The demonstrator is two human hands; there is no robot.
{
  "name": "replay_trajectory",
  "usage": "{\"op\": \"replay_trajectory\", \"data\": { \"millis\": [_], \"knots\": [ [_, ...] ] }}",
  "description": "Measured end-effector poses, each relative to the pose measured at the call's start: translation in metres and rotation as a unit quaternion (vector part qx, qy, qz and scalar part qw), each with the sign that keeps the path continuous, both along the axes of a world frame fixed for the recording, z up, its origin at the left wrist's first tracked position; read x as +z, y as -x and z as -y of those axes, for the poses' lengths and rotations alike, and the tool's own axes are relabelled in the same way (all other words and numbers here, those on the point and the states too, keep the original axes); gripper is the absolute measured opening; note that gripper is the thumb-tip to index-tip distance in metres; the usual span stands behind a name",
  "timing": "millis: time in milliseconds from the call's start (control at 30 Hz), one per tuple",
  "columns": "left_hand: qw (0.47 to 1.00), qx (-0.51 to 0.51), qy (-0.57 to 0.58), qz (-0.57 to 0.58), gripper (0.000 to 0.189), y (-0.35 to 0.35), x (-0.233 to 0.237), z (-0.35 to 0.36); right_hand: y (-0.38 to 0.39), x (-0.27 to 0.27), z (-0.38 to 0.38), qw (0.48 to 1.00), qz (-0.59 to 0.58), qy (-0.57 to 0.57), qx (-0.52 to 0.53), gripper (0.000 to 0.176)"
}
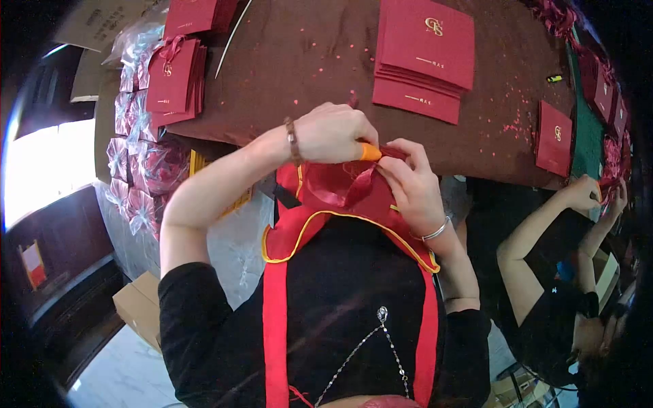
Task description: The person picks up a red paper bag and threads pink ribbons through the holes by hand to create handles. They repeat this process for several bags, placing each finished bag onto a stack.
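Observation:
Close to the table's near edge, my left hand [335, 134] and my right hand [411, 180] meet over a red bag [320, 182] held against the red apron with yellow trim. A shiny red ribbon [354, 190] hangs in a loop below the fingers. Something orange [369, 151] covers a fingertip of my left hand. The fingers of both hands are pinched together at the ribbon's upper part; the exact grip is partly hidden.
The brown-covered table [292, 68] bears a stack of red bags [425, 54], more bags [173, 81] at left and one [554, 138] at right. Plastic-wrapped bundles [139, 156] stand at left. A co-worker's hands [583, 194] are at the far right.

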State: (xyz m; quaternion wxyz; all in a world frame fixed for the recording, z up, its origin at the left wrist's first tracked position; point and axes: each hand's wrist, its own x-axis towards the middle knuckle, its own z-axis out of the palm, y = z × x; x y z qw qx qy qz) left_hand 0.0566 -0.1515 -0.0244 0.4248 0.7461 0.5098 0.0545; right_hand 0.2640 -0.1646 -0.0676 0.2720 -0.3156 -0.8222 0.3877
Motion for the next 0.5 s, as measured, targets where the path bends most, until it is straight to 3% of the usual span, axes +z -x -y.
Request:
{"op": "replay_trajectory", "data": {
  "millis": [167,333,500],
  "knots": [
    [0.992,-0.026,0.11,0.051,0.019,0.003,0.001,-0.017,0.002,0.006,0.0,1.0,0.028,0.009,0.003,0.012],
    [0.996,0.022,0.079,0.042,0.019,-0.001,-0.004,-0.011,0.005,-0.005,-0.003,0.999,-0.036,0.011,-0.006,0.012],
    [0.983,0.105,0.103,0.109,0.018,-0.001,-0.016,-0.007,0.003,0.008,-0.011,0.984,0.001,0.179,0.011,0.014]
  ]
}}
